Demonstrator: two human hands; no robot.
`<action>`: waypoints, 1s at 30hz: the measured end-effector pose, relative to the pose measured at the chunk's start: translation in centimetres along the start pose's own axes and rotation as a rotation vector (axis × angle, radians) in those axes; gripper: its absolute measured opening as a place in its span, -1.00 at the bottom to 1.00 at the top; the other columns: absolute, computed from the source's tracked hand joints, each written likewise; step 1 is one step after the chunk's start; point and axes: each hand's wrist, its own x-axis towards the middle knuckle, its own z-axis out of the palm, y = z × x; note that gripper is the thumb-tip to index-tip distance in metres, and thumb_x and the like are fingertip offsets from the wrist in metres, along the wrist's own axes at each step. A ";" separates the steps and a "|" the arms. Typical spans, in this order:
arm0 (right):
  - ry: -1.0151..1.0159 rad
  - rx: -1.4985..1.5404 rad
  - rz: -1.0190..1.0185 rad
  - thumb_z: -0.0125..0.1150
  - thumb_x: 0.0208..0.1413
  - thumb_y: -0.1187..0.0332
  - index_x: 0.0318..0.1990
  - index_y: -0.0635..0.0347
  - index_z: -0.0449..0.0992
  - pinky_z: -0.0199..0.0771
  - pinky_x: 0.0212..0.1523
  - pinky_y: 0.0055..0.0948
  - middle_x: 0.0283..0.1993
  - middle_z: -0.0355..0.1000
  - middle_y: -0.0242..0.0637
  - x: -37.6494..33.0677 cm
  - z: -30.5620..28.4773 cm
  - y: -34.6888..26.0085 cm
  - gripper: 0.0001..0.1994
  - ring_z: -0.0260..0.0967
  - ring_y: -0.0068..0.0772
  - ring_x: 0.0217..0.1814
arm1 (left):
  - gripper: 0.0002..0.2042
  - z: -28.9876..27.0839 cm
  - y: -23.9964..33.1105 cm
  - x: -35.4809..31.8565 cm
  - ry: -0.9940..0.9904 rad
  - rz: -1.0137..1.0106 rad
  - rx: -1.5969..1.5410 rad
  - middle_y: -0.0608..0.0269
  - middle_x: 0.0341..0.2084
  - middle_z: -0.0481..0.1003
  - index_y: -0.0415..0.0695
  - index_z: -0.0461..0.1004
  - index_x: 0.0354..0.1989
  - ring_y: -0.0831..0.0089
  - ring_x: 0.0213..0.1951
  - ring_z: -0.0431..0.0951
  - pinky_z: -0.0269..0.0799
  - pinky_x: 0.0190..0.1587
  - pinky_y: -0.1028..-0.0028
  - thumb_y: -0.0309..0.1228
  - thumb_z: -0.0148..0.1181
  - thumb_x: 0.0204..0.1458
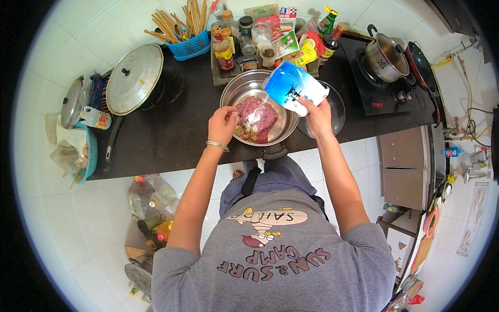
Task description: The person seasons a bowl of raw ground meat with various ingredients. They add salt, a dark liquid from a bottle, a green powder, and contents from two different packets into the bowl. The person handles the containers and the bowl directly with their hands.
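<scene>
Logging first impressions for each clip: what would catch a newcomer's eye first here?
Dead centre on the black counter, a steel bowl holds pink minced meat. The right hand tilts a blue-and-white bag over it, while the left hand pinches above the bowl's near rim. A large pan lid sits far left.

— What am I wearing, from up here?

— I see my grey T-shirt (280,260) with short sleeves. It has a cartoon picture (265,229) on the front and big dark red letters around it.

— Anything on my arms?

— My arms are bare. I have a thin silver bangle (217,146) on my left wrist. My trousers (275,179) look blue-grey.
</scene>
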 end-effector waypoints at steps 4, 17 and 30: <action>-0.021 -0.020 -0.012 0.23 -0.05 0.62 -0.01 0.26 0.31 0.49 -0.13 -0.44 -0.10 0.43 -0.25 0.5 0.2 0.3 -0.60 0.44 -0.43 -0.14 | -0.88 0.0 0.1 0.1 0.000 -0.010 -0.011 0.13 -0.52 0.47 -0.21 0.50 -0.34 0.36 -0.50 0.48 0.41 -0.38 0.43 -0.45 0.14 -0.03; -0.010 -0.025 -0.029 0.25 -0.06 0.63 -0.02 0.28 0.33 0.47 -0.11 -0.44 -0.11 0.44 -0.25 0.8 0.3 0.5 -0.60 0.43 -0.45 -0.14 | -0.84 -0.1 -0.3 0.1 -0.028 -0.077 0.007 0.20 -0.42 0.52 -0.25 0.50 -0.25 0.53 -0.42 0.50 0.42 -0.31 0.54 -0.46 0.16 0.00; -0.071 -0.050 -0.021 0.24 -0.05 0.60 -0.01 0.27 0.32 0.46 -0.06 -0.40 -0.09 0.43 -0.25 0.2 -1.5 0.5 -0.60 0.43 -0.44 -0.10 | -0.87 0.9 0.7 0.3 -0.016 -0.025 -0.015 0.12 -0.48 0.49 -0.23 0.50 -0.32 0.39 -0.49 0.49 0.42 -0.37 0.46 -0.46 0.16 -0.03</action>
